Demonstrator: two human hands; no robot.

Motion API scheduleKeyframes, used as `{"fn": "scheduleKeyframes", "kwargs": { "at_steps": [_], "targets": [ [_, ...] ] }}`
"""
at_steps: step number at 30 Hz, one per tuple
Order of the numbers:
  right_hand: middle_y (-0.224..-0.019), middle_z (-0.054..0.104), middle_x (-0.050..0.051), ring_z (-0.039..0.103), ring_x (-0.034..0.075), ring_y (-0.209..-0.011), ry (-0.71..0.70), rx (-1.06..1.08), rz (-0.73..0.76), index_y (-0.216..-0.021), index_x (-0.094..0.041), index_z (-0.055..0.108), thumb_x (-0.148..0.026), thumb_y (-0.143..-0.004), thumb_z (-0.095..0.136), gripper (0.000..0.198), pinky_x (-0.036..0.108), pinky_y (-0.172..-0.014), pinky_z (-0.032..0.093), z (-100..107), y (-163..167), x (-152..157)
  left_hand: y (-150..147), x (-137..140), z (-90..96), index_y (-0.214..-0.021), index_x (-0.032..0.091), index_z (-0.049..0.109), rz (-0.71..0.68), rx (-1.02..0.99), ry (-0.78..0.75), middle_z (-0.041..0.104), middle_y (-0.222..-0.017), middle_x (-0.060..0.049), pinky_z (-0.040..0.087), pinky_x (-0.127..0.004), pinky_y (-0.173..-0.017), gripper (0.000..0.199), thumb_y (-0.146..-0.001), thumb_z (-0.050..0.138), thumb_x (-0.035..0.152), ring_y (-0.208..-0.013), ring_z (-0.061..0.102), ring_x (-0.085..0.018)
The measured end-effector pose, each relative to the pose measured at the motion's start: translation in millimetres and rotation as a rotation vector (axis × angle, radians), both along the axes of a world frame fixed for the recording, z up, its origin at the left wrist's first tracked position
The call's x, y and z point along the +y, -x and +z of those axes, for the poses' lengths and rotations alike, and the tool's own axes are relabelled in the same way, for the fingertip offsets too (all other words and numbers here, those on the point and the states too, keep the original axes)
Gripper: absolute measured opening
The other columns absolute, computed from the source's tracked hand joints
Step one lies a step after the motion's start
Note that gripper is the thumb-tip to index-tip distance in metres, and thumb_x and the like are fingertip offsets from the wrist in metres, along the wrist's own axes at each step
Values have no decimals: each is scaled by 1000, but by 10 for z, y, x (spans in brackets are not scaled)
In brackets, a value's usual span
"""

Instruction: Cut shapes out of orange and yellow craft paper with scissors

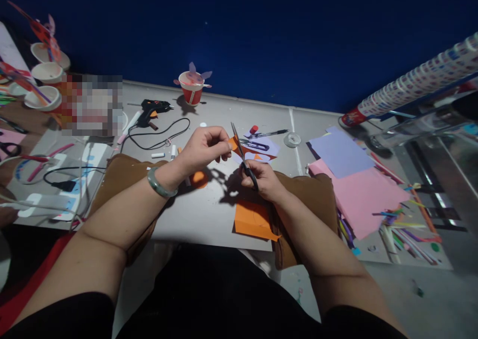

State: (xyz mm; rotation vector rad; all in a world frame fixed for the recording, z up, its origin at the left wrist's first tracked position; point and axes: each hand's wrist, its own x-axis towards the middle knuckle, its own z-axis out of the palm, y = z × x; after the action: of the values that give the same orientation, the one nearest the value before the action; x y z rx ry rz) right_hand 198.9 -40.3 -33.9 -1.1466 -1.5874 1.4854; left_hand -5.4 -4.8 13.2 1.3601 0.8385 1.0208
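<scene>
My left hand, with a bangle on its wrist, pinches a small piece of orange paper. My right hand grips a pair of scissors by the handles, blades pointing up and away from me. The blades lie against or across the orange piece; I cannot tell whether they bite into it. Beneath the hands, an orange disc lies on the white table. Closer to me is a larger sheet of orange paper. Thread snips and purple scraps rest just beyond my hands.
A black glue gun with its cord lies at the back left, near a decorated red paper cup. Power strips are on the left. Clear tape, purple paper, pink paper and a long cup stack are on the right.
</scene>
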Motion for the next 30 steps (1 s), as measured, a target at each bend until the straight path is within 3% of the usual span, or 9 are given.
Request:
{"fn": "scheduleKeyframes", "kwargs": {
  "at_steps": [10, 18, 30],
  "targets": [
    [-60, 49, -4, 40, 10, -58, -21, 18, 2, -60, -20, 49, -62, -59, 83, 54, 26, -56, 32, -6, 8, 4, 0, 5, -17, -63, 16, 56, 17, -13, -8, 63, -56, -1, 46, -19, -48, 17, -74, 69, 21, -50, 56, -8],
    [-62, 52, -3, 42, 11, -59, -21, -1, -4, -60, -20, 50, -60, -59, 84, 52, 27, -57, 33, 2, 0, 4, 7, 3, -55, -68, 14, 63, -34, -1, -21, 65, -61, -2, 46, -19, -49, 26, -74, 80, 33, -53, 58, -8],
    [-60, 49, -4, 39, 10, -57, -5, 15, 28, -61, -20, 50, -64, -58, 83, 56, 26, -55, 30, -1, -1, 4, 2, 4, -36, -66, 15, 59, -46, 6, -26, 64, -59, -1, 48, -19, -51, 25, -76, 76, 30, -52, 57, -7]
  ]
}}
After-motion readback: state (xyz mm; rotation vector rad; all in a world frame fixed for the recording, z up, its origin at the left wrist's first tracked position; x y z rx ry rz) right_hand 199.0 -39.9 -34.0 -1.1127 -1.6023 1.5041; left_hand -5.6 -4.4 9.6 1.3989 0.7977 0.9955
